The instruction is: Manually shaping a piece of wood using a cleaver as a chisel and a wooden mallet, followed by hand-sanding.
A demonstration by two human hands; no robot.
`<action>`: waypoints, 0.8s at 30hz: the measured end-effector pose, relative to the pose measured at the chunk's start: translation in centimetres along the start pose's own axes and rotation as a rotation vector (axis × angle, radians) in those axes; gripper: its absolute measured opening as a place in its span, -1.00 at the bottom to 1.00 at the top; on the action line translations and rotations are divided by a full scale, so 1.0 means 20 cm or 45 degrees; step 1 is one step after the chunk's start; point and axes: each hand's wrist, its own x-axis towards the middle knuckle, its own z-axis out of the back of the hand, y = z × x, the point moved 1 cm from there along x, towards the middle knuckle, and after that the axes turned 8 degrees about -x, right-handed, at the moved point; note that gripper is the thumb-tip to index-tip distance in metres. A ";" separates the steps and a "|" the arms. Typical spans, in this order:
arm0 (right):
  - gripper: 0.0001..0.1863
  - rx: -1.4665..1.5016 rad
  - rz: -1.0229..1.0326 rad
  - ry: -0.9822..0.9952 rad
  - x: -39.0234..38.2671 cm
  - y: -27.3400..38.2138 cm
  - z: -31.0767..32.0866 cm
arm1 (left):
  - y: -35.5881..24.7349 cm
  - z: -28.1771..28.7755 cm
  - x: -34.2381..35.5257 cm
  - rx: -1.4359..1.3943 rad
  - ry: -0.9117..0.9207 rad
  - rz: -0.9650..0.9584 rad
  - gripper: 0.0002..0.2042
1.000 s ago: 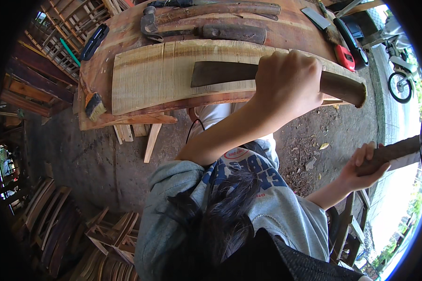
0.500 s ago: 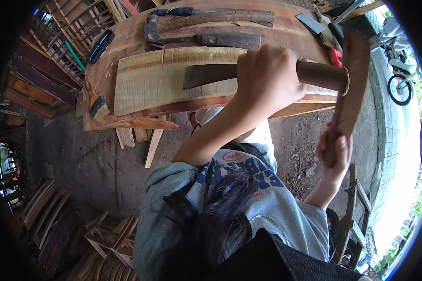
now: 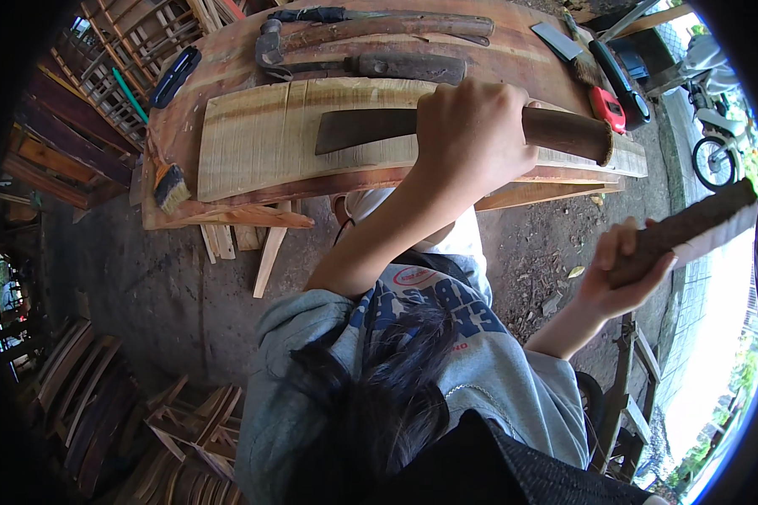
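My left hand is closed round the wooden handle of a broad chisel. The chisel lies nearly level over a pale wooden board, its dark blade pointing left; whether the edge touches the wood I cannot tell. Past my fist the handle's butt sticks out to the right. Out to the right, away from the bench, my right hand grips a flat wooden mallet, raised and tilted up to the right, apart from the chisel.
On the workbench lie a hammer, a thick-handled tool, a dark case, a paintbrush and a red tape measure. Curved wood pieces are stacked at lower left. A motorcycle stands at far right.
The mallet has swung away to the right from the chisel's butt, together with my right hand. My left hand and the chisel have shifted slightly left in view, as has the bench.
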 end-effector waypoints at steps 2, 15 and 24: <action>-0.44 -0.352 -0.194 0.281 -0.08 0.00 -0.06 | 0.03 -0.02 0.02 0.042 0.000 0.016 -0.85; -0.47 -0.547 -0.420 0.575 -0.12 -0.17 -0.16 | 0.26 0.18 -0.03 0.173 -0.110 0.122 -0.83; -0.54 -0.466 -0.481 0.989 -0.18 -0.28 -0.25 | 0.37 0.27 -0.05 0.196 -0.140 0.149 -0.83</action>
